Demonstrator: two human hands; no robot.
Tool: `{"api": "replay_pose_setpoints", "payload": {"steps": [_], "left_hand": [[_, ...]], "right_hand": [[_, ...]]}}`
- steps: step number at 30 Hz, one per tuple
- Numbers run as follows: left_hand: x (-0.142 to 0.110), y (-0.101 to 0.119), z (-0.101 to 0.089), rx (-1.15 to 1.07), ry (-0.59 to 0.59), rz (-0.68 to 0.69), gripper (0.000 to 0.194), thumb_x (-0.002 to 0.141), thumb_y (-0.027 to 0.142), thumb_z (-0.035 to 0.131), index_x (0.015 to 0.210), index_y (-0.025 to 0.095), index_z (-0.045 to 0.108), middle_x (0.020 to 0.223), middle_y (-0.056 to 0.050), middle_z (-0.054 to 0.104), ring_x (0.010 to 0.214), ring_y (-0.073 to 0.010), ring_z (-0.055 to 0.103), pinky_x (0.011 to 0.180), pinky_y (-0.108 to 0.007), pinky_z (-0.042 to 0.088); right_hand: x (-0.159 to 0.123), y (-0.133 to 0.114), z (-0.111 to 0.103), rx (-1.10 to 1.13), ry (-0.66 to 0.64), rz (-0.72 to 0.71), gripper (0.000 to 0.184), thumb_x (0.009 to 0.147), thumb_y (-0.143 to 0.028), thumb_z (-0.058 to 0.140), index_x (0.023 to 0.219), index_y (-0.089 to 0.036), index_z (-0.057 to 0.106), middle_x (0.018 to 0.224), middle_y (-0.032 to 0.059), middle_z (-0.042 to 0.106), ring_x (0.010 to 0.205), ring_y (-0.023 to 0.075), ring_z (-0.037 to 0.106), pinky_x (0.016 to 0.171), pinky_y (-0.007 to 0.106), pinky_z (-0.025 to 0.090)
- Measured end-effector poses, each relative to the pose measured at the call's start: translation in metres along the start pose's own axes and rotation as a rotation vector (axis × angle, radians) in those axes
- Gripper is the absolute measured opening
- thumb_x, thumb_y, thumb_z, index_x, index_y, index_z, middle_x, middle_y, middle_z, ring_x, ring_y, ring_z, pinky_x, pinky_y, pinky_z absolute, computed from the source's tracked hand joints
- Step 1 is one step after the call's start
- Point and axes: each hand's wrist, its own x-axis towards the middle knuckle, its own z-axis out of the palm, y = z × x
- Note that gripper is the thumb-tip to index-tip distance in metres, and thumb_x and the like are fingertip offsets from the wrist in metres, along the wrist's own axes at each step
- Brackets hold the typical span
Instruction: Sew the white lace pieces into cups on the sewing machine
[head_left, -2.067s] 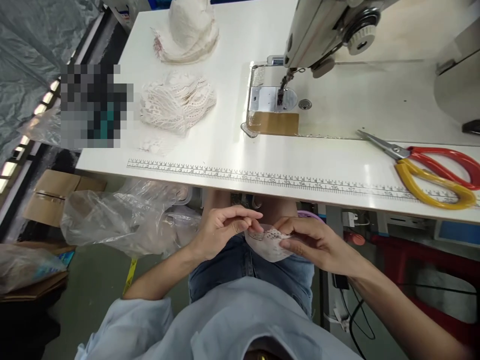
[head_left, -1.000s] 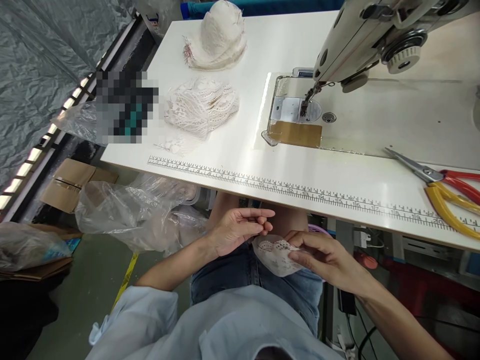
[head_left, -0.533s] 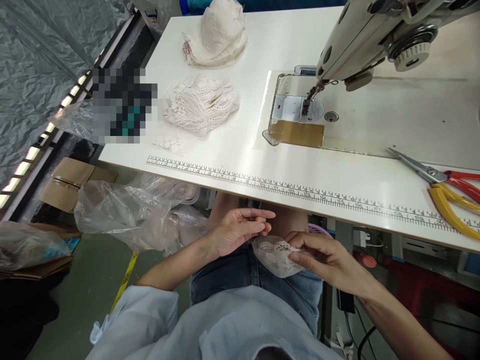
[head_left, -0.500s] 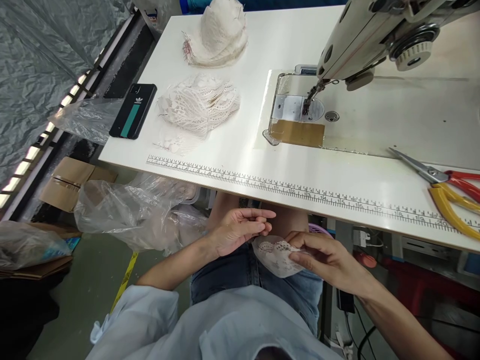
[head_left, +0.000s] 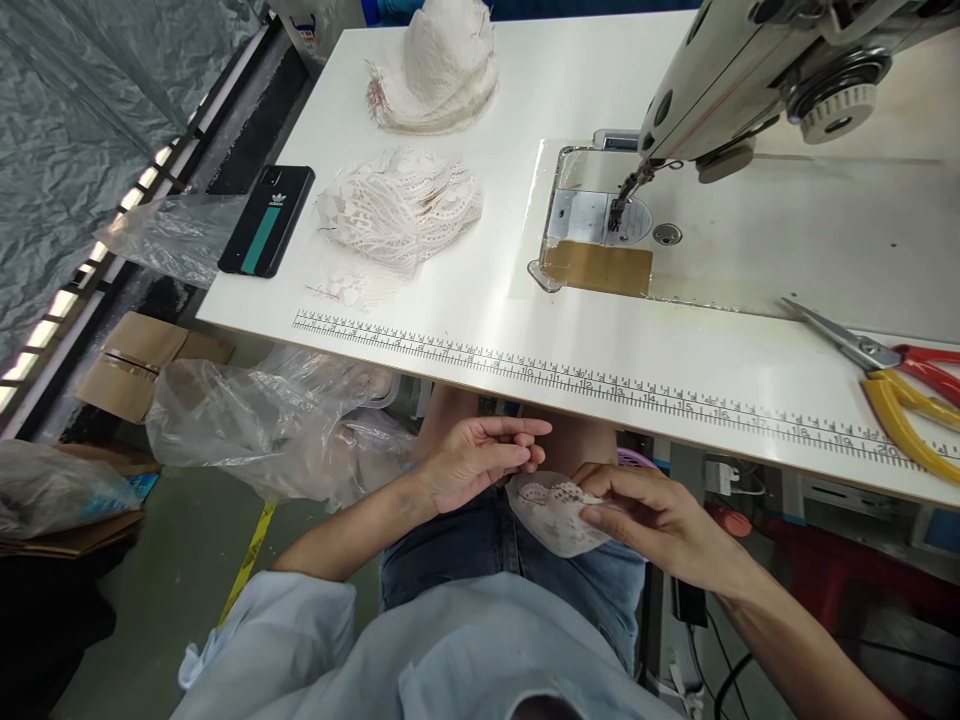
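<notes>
Over my lap, my right hand (head_left: 649, 515) pinches a small piece of white lace fabric (head_left: 559, 515) between thumb and fingers. The lace hangs loosely to the left of that hand, with a scalloped, patterned edge on top. My left hand (head_left: 484, 460) is just left of the lace and apart from it, palm partly turned up. Its index finger is stretched out, the thumb and other fingers are loosely bent, and nothing shows in it. Both hands are below the front edge of the white sewing table (head_left: 495, 320).
A sewing machine (head_left: 630, 190) stands on the table's right side. Scissors (head_left: 877, 355) with red and yellow handles lie near the front right. A lace bundle (head_left: 405, 210), a pale fabric pile (head_left: 439, 70) and a black phone (head_left: 266, 220) lie left. Plastic bags (head_left: 277, 420) are below.
</notes>
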Motion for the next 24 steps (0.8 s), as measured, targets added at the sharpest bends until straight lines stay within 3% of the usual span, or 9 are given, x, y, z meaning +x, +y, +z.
{"api": "replay_pose_setpoints", "payload": {"steps": [13, 24], "left_hand": [[0.0021, -0.0020, 0.0016, -0.082, 0.044, 0.007, 0.027, 0.073, 0.026, 0.072, 0.092, 0.007, 0.072, 0.068, -0.004, 0.062, 0.071, -0.0098, 0.059, 0.072, -0.023, 0.047], [0.0015, -0.0021, 0.0005, -0.128, 0.036, 0.010, 0.025, 0.075, 0.024, 0.070, 0.093, 0.006, 0.071, 0.070, -0.004, 0.061, 0.075, -0.0109, 0.060, 0.076, -0.025, 0.047]], "right_hand": [[-0.0023, 0.0044, 0.0009, 0.021, -0.015, 0.003, 0.009, 0.087, -0.024, 0.055, 0.086, -0.018, 0.062, 0.079, 0.0027, 0.063, 0.071, 0.0134, 0.058, 0.063, 0.023, 0.045], [-0.0017, 0.0023, 0.0011, -0.020, 0.004, 0.025, 0.012, 0.087, -0.028, 0.055, 0.083, -0.018, 0.063, 0.077, 0.0028, 0.062, 0.068, 0.0137, 0.057, 0.061, 0.023, 0.044]]}}
